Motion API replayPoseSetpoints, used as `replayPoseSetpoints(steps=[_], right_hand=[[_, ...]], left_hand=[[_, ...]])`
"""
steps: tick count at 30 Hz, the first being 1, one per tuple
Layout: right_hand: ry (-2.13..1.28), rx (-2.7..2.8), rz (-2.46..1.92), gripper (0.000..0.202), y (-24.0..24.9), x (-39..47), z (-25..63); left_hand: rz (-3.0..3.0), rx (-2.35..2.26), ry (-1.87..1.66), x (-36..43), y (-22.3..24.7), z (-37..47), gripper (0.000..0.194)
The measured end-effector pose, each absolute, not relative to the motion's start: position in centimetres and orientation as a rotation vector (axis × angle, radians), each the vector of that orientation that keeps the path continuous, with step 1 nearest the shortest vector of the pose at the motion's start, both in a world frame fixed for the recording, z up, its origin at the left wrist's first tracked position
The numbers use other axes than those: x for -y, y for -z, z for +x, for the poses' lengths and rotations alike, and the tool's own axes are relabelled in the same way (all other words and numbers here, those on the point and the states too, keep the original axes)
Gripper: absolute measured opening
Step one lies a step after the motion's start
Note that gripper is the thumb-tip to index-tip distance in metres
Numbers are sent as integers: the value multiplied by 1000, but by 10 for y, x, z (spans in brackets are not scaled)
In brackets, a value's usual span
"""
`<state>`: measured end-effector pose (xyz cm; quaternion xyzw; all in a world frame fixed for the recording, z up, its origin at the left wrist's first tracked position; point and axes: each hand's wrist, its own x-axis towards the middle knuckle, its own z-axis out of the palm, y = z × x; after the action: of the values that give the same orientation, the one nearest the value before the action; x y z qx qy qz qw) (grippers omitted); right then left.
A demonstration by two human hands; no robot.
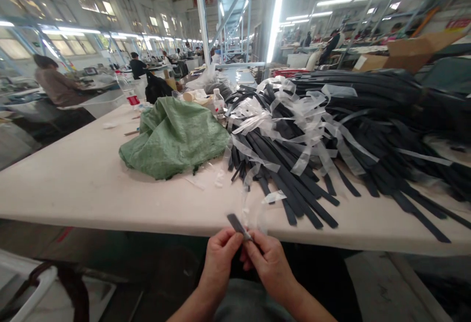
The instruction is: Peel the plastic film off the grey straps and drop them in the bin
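Note:
Both hands meet at the table's front edge, around one short dark fabric strip (235, 222). My left hand (222, 247) is closed, pinching the strip between thumb and forefinger. Close against it, my right hand (268, 254) is closed too, its thumb and fingers on the strip's near end. A thin translucent film strip (262, 214) trails up from between the fingers onto the table. Just beyond lies a pile of long dark strips (294, 192), tangled with loose film ribbons (283, 111). The near end of the held strip is hidden by my fingers.
A pale table (91, 184) spreads in front of me. On it sit a crumpled green woven sack (176, 138), a small clear bottle (218, 101) and a larger bottle (127, 89). An open cardboard box (408, 52) stands at the back right. A person (55, 81) works at the far left.

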<state>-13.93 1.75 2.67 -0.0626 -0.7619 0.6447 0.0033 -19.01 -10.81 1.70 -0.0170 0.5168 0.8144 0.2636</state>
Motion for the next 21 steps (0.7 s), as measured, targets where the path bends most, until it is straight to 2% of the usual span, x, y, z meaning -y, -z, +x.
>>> replayPoseSetpoints(steps=[8, 17, 21], right_hand=[[-2000, 2387, -174, 49, -33, -19, -138], [-2033, 2299, -178, 42, -36, -25, -132], [-2048, 2300, -202, 40, -38, -27, -131]], left_hand=[[-188, -1440, -2289, 105, -31, -199, 39], [-114, -1423, -2178, 98, -30, -189, 45], [-135, -1433, -2233, 94, -37, -195, 41]])
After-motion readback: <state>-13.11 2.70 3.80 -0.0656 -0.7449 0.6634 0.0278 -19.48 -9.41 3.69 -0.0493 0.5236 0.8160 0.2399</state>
